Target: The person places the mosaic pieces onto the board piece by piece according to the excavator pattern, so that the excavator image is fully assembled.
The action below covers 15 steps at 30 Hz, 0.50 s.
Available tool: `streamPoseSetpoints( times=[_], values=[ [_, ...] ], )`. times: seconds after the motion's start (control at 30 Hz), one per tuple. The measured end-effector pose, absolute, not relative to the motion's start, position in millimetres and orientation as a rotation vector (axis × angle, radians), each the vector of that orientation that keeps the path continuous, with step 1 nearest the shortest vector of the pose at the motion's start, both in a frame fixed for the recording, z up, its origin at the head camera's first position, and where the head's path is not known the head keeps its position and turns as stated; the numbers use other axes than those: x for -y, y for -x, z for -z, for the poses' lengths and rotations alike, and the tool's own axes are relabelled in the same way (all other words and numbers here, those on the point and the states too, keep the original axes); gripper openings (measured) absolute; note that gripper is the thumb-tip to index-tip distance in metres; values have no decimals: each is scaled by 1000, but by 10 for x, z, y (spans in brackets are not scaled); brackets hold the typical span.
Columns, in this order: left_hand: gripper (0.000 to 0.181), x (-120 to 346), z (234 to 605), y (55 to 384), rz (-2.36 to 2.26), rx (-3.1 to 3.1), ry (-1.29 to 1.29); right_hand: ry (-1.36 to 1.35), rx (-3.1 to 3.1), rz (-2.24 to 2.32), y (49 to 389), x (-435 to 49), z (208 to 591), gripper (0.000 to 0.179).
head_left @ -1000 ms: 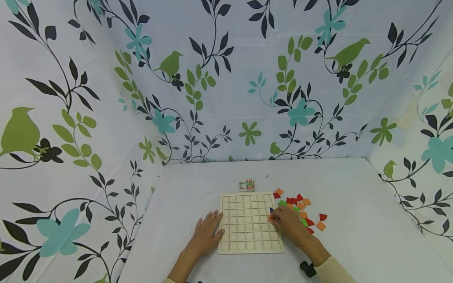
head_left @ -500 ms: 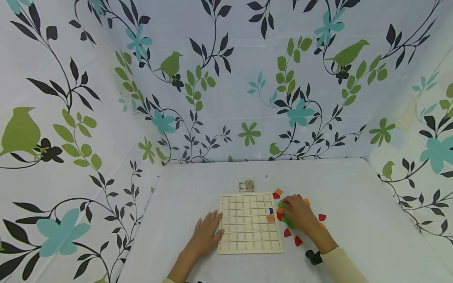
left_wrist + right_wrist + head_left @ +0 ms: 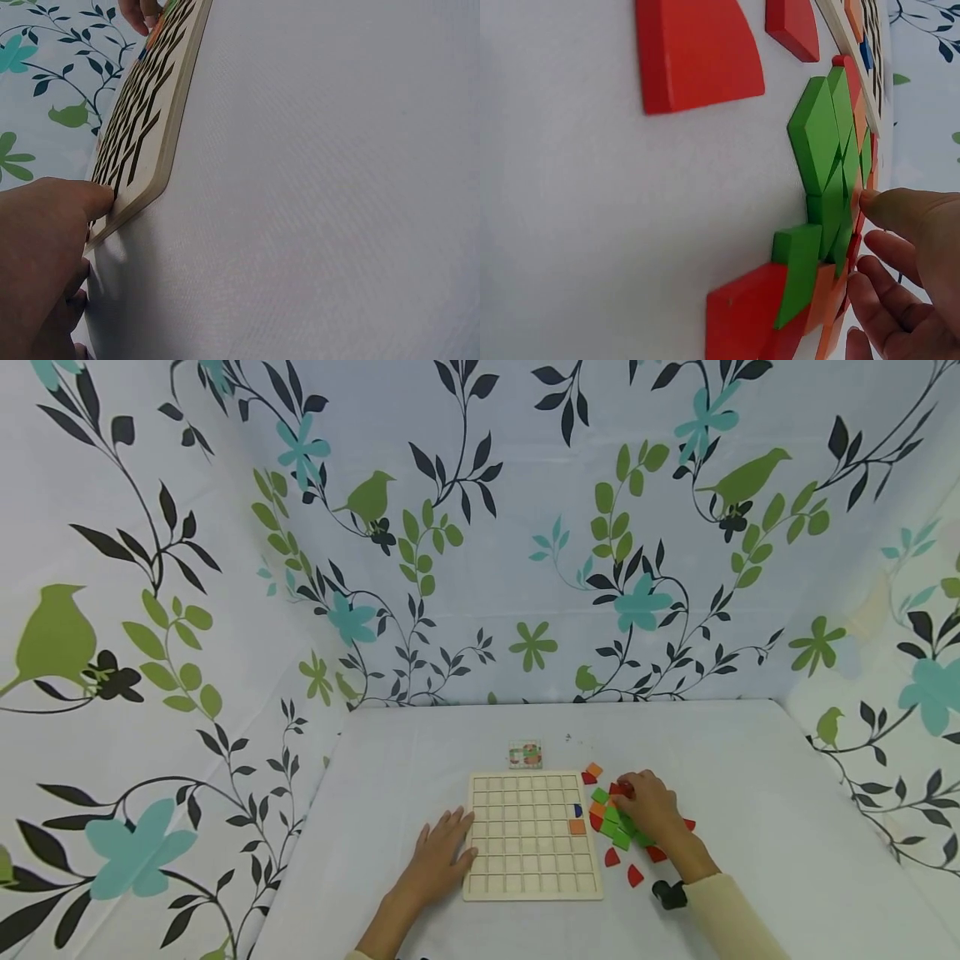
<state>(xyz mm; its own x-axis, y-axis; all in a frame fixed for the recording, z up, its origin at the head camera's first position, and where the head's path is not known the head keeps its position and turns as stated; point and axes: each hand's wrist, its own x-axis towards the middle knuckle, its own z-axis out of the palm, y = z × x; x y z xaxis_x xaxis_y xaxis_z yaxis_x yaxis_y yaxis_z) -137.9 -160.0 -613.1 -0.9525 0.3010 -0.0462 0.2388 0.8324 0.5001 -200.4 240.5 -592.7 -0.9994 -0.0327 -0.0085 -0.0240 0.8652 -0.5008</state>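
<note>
A pale wooden grid board (image 3: 532, 897) lies flat on the white table. An orange square tile (image 3: 577, 827) and a small blue piece (image 3: 578, 811) sit in its right column. My left hand (image 3: 441, 852) rests at the board's left edge, fingers extended; in the left wrist view its thumb (image 3: 99, 199) lies on the board's corner. Right of the board, my right hand (image 3: 654, 810) reaches over a pile of coloured tiles. The right wrist view shows the fingers loosely bent and the thumb tip at the tiles, beside flat green tiles (image 3: 815, 139); nothing shows gripped.
A small printed card (image 3: 525, 754) lies behind the board. Loose red quarter-round tiles (image 3: 635, 876) are scattered in front of the pile. A black device (image 3: 669, 895) is on the right wrist. Patterned cloth (image 3: 555, 568) hangs behind and beside the table.
My right hand has left the orange square on the board and moved right, onto the tile pile. Green and red tiles there are spread out more. The left hand stays on the board.
</note>
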Motion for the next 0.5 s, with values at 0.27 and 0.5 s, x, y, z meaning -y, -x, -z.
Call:
streamPoseSetpoints(
  times=[0.27, 0.5],
  values=[
    [62, 1593, 6159, 1385, -749, -2893, -431, 65, -3036, 797, 2046, -2380, 5967, 31],
    [62, 1586, 6140, 1390, -755, -2891, -432, 58, -3026, 807, 2088, -2379, 5973, 24]
  ],
)
